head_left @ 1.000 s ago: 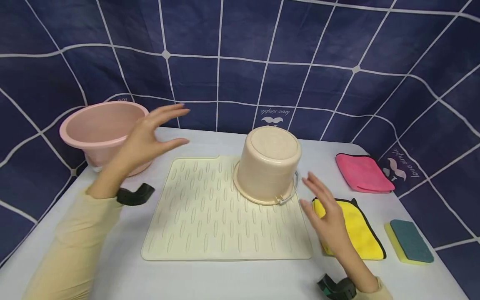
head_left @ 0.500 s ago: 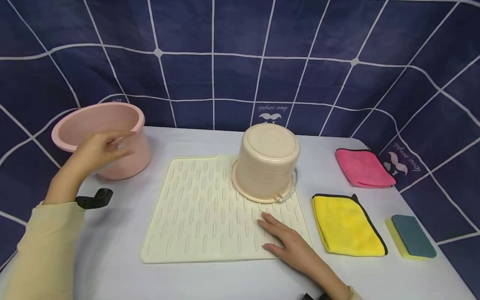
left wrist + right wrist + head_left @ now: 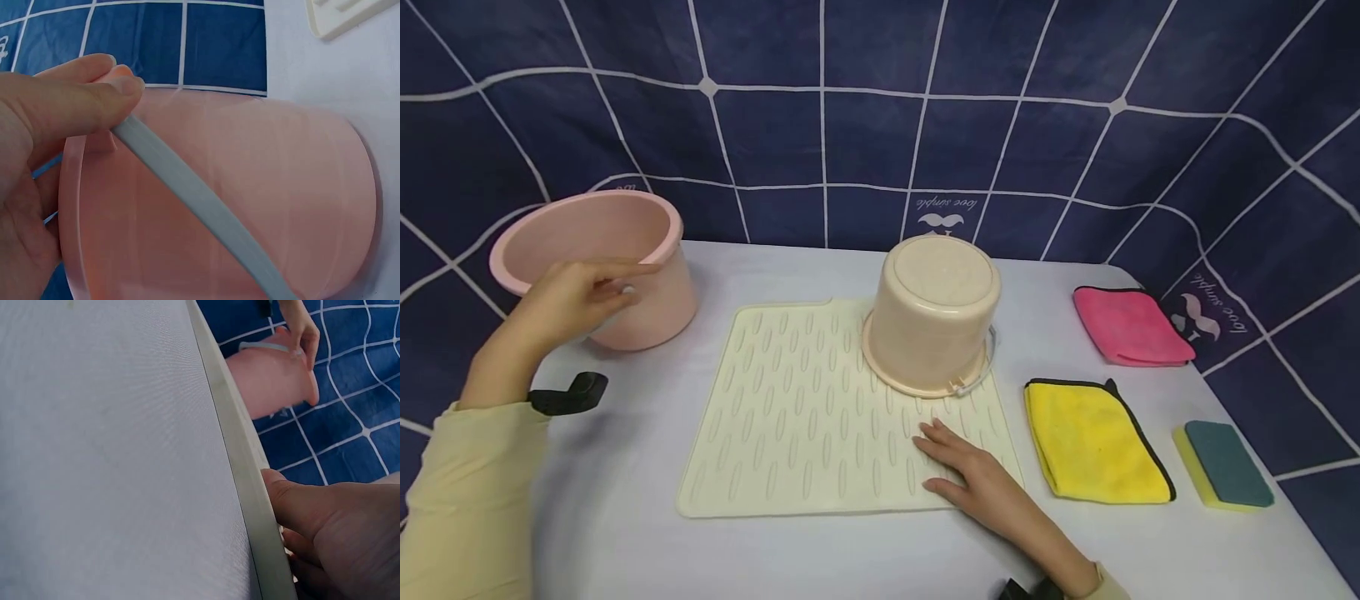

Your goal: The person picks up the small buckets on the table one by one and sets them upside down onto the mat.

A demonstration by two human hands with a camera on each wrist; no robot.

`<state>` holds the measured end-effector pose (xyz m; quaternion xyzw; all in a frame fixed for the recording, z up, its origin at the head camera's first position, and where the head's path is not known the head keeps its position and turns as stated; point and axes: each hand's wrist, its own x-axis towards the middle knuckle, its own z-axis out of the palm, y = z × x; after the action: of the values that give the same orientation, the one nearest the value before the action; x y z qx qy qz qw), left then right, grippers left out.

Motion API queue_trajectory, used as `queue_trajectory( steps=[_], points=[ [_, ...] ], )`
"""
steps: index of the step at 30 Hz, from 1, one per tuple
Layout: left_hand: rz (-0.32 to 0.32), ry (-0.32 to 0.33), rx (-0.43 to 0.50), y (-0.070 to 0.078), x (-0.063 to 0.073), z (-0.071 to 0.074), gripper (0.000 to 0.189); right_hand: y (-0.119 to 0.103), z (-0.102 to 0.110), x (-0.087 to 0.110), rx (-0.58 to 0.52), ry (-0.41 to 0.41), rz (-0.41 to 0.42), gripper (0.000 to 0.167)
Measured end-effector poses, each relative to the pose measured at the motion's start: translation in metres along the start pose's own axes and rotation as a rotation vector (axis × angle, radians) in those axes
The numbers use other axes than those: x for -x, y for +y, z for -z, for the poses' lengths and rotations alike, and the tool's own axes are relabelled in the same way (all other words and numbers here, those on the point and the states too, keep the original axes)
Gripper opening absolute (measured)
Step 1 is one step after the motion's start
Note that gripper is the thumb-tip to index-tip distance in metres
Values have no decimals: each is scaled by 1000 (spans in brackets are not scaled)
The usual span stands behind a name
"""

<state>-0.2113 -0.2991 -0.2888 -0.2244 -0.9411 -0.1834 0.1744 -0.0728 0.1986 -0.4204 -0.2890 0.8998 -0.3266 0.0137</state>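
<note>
The left hand (image 3: 568, 296) pinches a pink bucket (image 3: 651, 300) between thumb and fingers, at the rim where its grey handle (image 3: 203, 203) joins; the handle slants down the outer wall. This bucket stands mouth up at the far left of the tabletop (image 3: 625, 492), close to the blue checked backdrop (image 3: 865, 137).

The right hand (image 3: 973, 479) grips nothing; its fingers are fairly straight and slightly spread, resting on the near right part of a cream mat (image 3: 775, 433), with the thumb beside the mat's edge.

Upside-down lettering (image 3: 947, 202) reading "love simple" shows on the backdrop behind the mat, with a white moustache print (image 3: 941, 220) just below it. The same words appear sideways on the right side of the backdrop.

A strip of white tabletop separates the pink bucket from the mat's left edge, and a broader one runs along the near edge. A beige bucket (image 3: 932, 317) sits upside down on the mat's far right. Farther right lie a folded yellow cloth (image 3: 1093, 442), a pink cloth (image 3: 1131, 327) beyond it and a green-topped sponge (image 3: 1228, 462).
</note>
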Motion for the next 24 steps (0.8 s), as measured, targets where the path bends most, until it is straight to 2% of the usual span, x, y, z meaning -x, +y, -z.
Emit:
queue_trajectory(
  steps=[3, 7, 10, 13, 18, 21, 24],
  points=[
    [37, 34, 30, 4, 1, 4, 34, -1, 2, -1, 4, -3, -7, 54],
    [114, 63, 175, 16, 5, 13, 35, -1, 3, -1, 11, -7, -7, 54],
    [137, 97, 287, 33, 8, 21, 38, -1, 3, 0, 8, -8, -7, 54],
    [128, 140, 366, 54, 10, 29, 43, -1, 2, 3, 1, -7, -8, 54],
    [48, 187, 530, 89, 13, 42, 50, -1, 1, 6, 4, 2, -7, 53],
    [-61, 188, 756, 106, 13, 45, 48, -2, 2, 7, 17, 5, -5, 54],
    [-168, 150, 958, 122, 16, 45, 44, -6, 6, 5, 42, 53, 40, 59]
  ],
)
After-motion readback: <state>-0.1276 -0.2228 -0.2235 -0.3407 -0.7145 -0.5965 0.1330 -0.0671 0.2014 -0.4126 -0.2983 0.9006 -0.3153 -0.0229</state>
